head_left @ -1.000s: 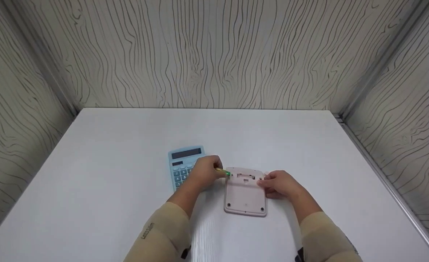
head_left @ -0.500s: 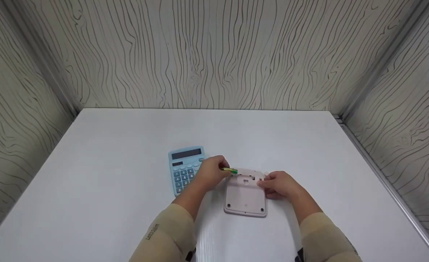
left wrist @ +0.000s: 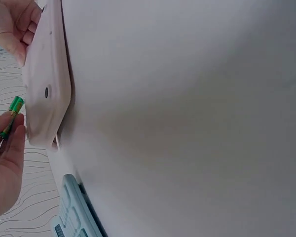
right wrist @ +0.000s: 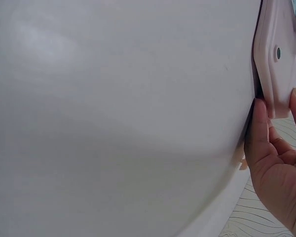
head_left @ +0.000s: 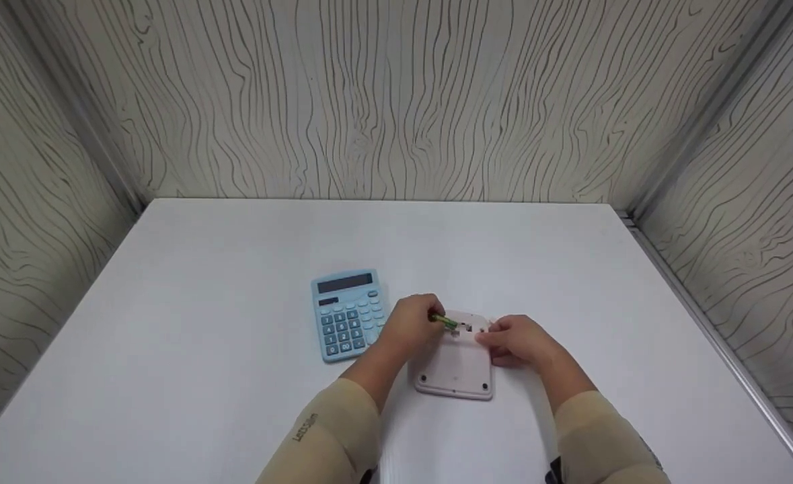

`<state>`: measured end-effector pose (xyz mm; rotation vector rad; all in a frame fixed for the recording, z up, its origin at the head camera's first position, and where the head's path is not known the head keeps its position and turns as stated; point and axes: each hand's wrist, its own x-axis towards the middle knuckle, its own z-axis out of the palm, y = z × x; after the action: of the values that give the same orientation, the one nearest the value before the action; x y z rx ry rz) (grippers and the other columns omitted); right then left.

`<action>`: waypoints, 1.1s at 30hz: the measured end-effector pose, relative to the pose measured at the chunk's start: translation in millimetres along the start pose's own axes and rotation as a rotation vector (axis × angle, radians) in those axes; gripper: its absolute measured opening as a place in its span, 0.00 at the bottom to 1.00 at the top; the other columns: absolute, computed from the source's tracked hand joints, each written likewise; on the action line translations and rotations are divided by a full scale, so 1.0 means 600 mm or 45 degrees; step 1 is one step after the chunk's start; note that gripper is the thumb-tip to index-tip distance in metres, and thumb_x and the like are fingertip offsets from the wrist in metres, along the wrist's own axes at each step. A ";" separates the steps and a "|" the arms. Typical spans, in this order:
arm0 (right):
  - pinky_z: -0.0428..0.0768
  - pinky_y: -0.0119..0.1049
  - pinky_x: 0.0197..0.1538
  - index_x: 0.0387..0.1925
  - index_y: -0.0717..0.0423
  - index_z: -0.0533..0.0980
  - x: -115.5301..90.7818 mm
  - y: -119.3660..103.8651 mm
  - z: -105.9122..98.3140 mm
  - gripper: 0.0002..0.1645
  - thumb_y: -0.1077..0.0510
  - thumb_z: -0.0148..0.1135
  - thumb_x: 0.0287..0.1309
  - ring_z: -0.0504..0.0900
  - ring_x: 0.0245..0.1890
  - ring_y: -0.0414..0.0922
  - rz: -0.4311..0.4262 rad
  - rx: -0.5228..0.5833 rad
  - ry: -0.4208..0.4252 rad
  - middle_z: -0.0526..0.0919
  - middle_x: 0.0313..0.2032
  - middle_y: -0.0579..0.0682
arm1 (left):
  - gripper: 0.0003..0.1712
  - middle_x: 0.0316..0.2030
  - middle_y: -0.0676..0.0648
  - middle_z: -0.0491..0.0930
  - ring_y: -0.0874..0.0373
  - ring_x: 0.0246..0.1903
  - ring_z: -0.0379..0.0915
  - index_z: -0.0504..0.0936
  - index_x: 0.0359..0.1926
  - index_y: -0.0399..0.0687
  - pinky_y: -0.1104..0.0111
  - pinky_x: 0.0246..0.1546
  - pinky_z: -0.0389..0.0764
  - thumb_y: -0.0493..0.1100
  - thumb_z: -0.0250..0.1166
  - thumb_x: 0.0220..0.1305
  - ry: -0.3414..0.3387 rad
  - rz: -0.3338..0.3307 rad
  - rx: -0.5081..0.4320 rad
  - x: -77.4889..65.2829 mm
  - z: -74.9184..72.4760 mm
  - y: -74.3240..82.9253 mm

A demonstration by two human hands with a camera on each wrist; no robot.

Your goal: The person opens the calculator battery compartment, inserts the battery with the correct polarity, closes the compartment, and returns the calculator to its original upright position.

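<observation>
A pale pink calculator lies back side up on the white table, its uncovered battery compartment near the far end. Between thumb and fingers, my left hand pinches a small green battery over that compartment. In the left wrist view the battery is held just above the calculator's back. At the calculator's right edge, my right hand grips it, thumb on top and fingers at its side and underside. Part of the compartment is hidden by the left hand and battery.
A light blue calculator lies keys up to the left of the pink one, close to my left forearm. Something small and pale shows beside the right fingertips, too small to identify. Wood-patterned panels stand behind the table and at both sides.
My left hand has moved right with the battery, from the calculator's left edge to over the compartment. More of the blue calculator is uncovered. The right hand and pink calculator have stayed put.
</observation>
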<state>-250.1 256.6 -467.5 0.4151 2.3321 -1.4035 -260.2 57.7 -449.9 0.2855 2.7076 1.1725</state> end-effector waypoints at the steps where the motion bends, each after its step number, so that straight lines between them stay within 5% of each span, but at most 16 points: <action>1: 0.80 0.34 0.30 0.33 0.61 0.73 0.000 0.000 0.000 0.17 0.53 0.68 0.48 0.80 0.25 0.42 -0.002 0.005 -0.001 0.80 0.27 0.51 | 0.04 0.30 0.56 0.75 0.63 0.33 0.71 0.78 0.33 0.53 0.71 0.39 0.76 0.38 0.63 0.56 0.000 0.005 0.016 0.000 0.001 0.001; 17: 0.80 0.33 0.31 0.31 0.59 0.73 0.003 0.005 0.001 0.16 0.53 0.68 0.48 0.80 0.26 0.41 -0.013 0.005 0.008 0.80 0.28 0.50 | 0.12 0.40 0.53 0.76 0.59 0.47 0.72 0.80 0.47 0.50 0.67 0.52 0.72 0.41 0.57 0.64 0.024 0.022 0.151 -0.004 0.005 0.004; 22: 0.80 0.32 0.30 0.29 0.59 0.73 0.002 0.004 0.001 0.15 0.53 0.68 0.49 0.80 0.25 0.41 -0.004 0.000 0.006 0.80 0.27 0.50 | 0.16 0.47 0.52 0.77 0.58 0.52 0.71 0.76 0.53 0.53 0.66 0.54 0.71 0.40 0.53 0.66 0.024 0.004 0.111 -0.002 0.004 0.002; 33: 0.80 0.32 0.30 0.30 0.59 0.72 0.001 0.004 0.001 0.16 0.53 0.68 0.48 0.79 0.25 0.41 0.009 0.004 0.007 0.79 0.26 0.50 | 0.08 0.37 0.54 0.79 0.59 0.43 0.74 0.81 0.42 0.53 0.67 0.47 0.75 0.41 0.60 0.61 0.051 0.045 0.226 0.001 -0.001 -0.004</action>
<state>-249.7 257.2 -470.0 0.4282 2.3312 -1.4052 -261.5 55.7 -451.3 0.3390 2.8575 0.9569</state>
